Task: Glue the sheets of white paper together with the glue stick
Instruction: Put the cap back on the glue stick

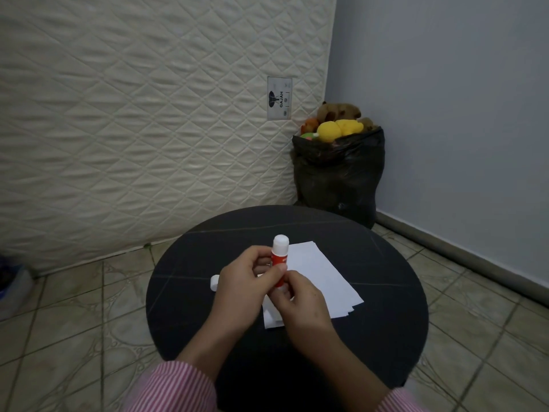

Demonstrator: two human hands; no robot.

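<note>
Looking down from the head camera, we have a round black counter (184,307) and everything is placed off it. Above its middle, the glue stick (279,258) stands nearly upright, red body, white top end pointing up and away. The left hand (242,288) is wrapped around the red body, fingers closed on it. The right hand (300,304) pinches the stick's lower end between thumb and fingertips, so both hands are gripping the same stick! Whether the white top is bare glue or a collar, I cannot tell.

Under the hands, the sheets of white paper (318,275) lie flat on the counter, a loose stack, edges fanned at the near right corner, partly hidden by the right hand. A small white cap (214,283) rests on the counter just left of the left hand. Striped pink sleeves (175,388) show at the counter's near edge.

Beyond the counter's far rim, a black bag (338,176) stuffed with plush toys (335,127) sits in the corner, and a quilted mattress (133,114) leans upright to the far left on the tiled floor (74,322).
</note>
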